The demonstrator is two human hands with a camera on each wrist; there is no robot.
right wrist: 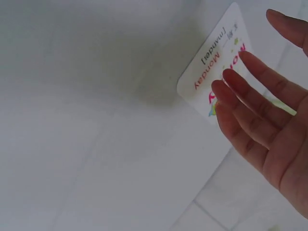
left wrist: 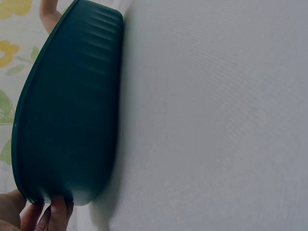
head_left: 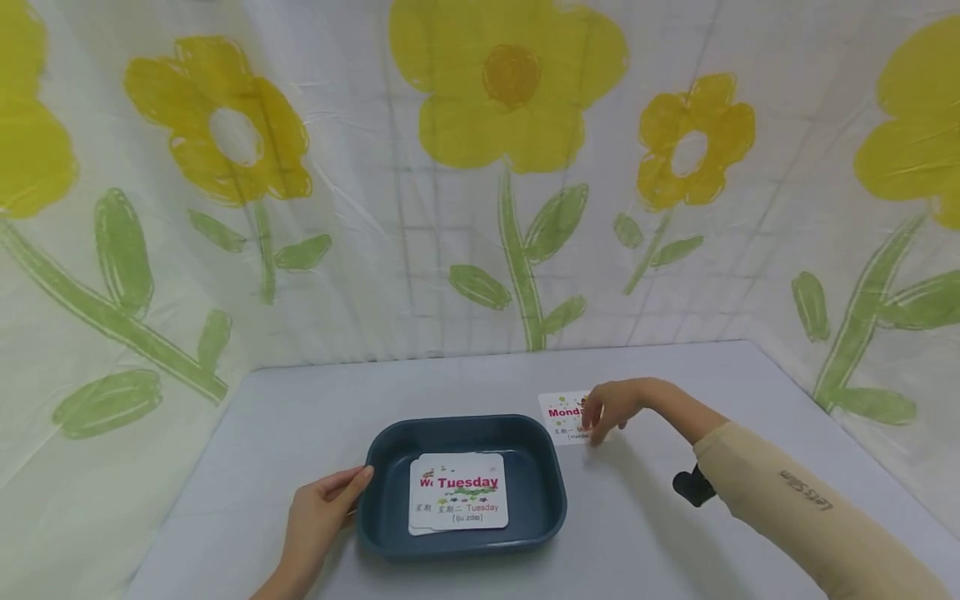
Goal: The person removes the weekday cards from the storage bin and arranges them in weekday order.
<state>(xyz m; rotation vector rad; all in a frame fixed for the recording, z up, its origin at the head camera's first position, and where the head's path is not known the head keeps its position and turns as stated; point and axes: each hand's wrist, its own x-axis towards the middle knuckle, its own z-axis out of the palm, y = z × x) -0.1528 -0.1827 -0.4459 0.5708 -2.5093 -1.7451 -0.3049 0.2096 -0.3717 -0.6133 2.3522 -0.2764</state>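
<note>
Room above stacked cards [head_left: 470, 487], tray walls [head_left: 457, 547] around

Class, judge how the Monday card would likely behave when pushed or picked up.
The Monday card would probably slide rather than roll, lying flat on the table. It looks thin, so likely light. Its unbent outline suggests some stiffness.

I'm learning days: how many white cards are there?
3 visible: the white rectangular "Tuesday" card in the dark blue oblong tray; a white card starting "We" partly beneath it; the white "Monday" card on the pale table, right of the tray. More may be hidden underneath.
</note>
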